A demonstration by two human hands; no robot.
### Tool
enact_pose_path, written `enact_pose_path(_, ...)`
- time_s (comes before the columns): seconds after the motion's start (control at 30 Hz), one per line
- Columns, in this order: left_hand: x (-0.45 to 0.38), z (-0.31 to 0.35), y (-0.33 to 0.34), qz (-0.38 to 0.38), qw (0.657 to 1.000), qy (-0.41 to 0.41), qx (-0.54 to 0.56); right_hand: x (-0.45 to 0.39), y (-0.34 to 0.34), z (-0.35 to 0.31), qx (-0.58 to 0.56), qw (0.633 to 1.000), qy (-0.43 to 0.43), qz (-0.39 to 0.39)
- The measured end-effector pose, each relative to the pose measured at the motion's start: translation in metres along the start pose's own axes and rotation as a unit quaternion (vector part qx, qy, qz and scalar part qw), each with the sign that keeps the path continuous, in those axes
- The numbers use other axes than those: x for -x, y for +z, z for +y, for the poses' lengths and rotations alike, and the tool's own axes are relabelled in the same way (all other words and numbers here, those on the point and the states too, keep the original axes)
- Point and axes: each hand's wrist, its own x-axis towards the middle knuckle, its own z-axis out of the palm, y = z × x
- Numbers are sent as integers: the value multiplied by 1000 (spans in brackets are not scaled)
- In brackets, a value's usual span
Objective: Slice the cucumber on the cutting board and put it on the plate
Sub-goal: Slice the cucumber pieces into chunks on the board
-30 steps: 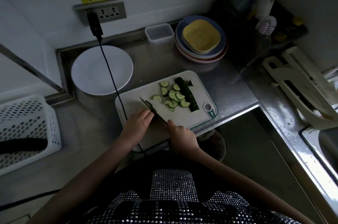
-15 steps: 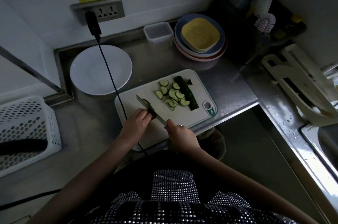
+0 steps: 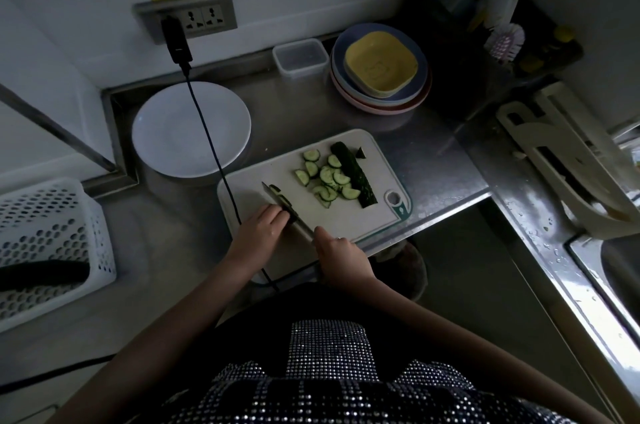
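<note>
A white cutting board (image 3: 353,215) lies on the steel counter. On it are several cucumber slices (image 3: 329,177) and a long dark cucumber half (image 3: 355,174). My left hand (image 3: 259,233) holds down a small cucumber piece (image 3: 282,200) with curled fingers. My right hand (image 3: 337,255) grips the handle of a knife (image 3: 287,208), whose blade lies against that piece beside my left fingertips. An empty white plate (image 3: 190,129) sits behind the board to the left.
A black cable (image 3: 207,132) runs from the wall socket across the plate and the board's left edge. A white basket (image 3: 45,243) with a dark cucumber stands left. Stacked coloured plates (image 3: 381,70) and a clear box (image 3: 299,56) stand behind; a sink (image 3: 609,271) at right.
The knife blade has shifted slightly along the cucumber piece under my left fingers. Both hands stay in place at the board's near left part. The slices have not moved.
</note>
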Motion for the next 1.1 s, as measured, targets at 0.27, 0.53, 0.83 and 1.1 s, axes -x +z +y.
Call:
enact_pose_path(0.27, 1, -2, 1, -9, 1000, 0, -18, -3, 1, -3, 12, 1000, 6, -13)
enact_pose_path(0.53, 0, 1, -1, -14, 1000, -23, 4, 0, -1, 0, 37, 999, 5, 11)
enact_pose_path(0.83, 5, -6, -1, -54, 998, 8, -4, 6, -8, 9, -61, 995, 37, 73)
enact_pose_path(1.1, 5, -4, -2, -49, 999, -6, 13, 6, -3, -2, -20, 999, -25, 34)
